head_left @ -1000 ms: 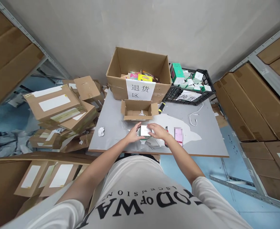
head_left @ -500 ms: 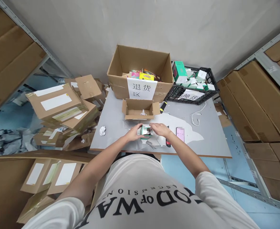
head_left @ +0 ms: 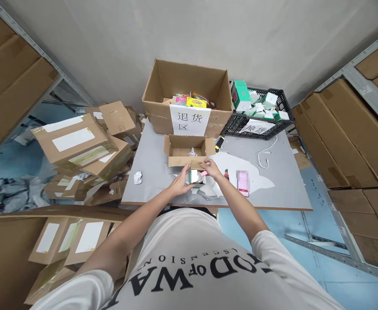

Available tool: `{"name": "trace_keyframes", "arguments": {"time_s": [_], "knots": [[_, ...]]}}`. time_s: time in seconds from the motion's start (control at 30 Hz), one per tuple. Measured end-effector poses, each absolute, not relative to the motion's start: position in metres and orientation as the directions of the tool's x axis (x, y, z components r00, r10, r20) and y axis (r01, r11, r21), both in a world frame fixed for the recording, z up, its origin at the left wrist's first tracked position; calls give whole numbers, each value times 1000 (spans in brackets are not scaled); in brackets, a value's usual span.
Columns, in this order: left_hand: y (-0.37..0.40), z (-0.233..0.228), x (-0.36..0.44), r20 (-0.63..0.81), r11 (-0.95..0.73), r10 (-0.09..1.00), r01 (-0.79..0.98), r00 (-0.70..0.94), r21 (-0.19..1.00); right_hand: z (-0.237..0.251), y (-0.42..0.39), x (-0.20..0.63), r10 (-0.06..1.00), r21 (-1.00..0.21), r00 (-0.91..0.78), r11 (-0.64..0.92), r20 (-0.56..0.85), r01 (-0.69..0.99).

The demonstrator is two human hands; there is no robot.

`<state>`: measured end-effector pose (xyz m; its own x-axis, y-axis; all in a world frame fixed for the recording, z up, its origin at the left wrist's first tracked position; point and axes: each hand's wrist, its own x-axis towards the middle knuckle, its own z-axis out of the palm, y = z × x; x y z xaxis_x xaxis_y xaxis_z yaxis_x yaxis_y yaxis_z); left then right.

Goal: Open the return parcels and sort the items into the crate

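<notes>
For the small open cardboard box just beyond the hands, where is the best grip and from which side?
Probably the two short end walls of the small open cardboard box, taken from above: its top is open with flaps folded out, and both ends look free. The large carton stands right behind it, and the left hand and right hand crowd its front.

small white-green box point(head_left: 194, 175), opened, above table edge

Beyond my hands a plain grey wall point(head_left: 208, 34) rises; metal shelving point(head_left: 353, 77) flanks me, blue floor point(head_left: 266, 228) below.
</notes>
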<state>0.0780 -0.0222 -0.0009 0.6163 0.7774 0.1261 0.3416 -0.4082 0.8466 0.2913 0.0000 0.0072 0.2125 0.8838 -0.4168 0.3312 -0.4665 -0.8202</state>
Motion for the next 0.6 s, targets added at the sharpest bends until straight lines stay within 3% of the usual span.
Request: {"name": "trace_keyframes", "arguments": {"time_s": [0.2, 0.3, 0.37, 0.43, 0.5, 0.6], "knots": [[-26, 32, 92, 232, -598, 776, 566, 587, 567, 21, -11, 288, 951, -731, 303, -249, -60, 636], [-25, 49, 106, 166, -579, 802, 677, 574, 455, 33, -22, 288, 963, -649, 230, -86, 140, 756], [-25, 57, 114, 91, -517, 843, 754, 530, 406, 40, -32, 291, 964, -543, 81, 72, 253, 837], [-26, 60, 120, 27, -442, 883, 811, 468, 383, 45, -40, 293, 952, -417, -160, 260, 260, 871], [-26, 58, 123, -9, -377, 909, 834, 416, 403, 50, -45, 295, 908, -320, -376, 417, 183, 851], [-25, 51, 125, -20, -322, 926, 816, 377, 479, 55, -46, 293, 881, -252, -466, 471, 81, 845]]}}
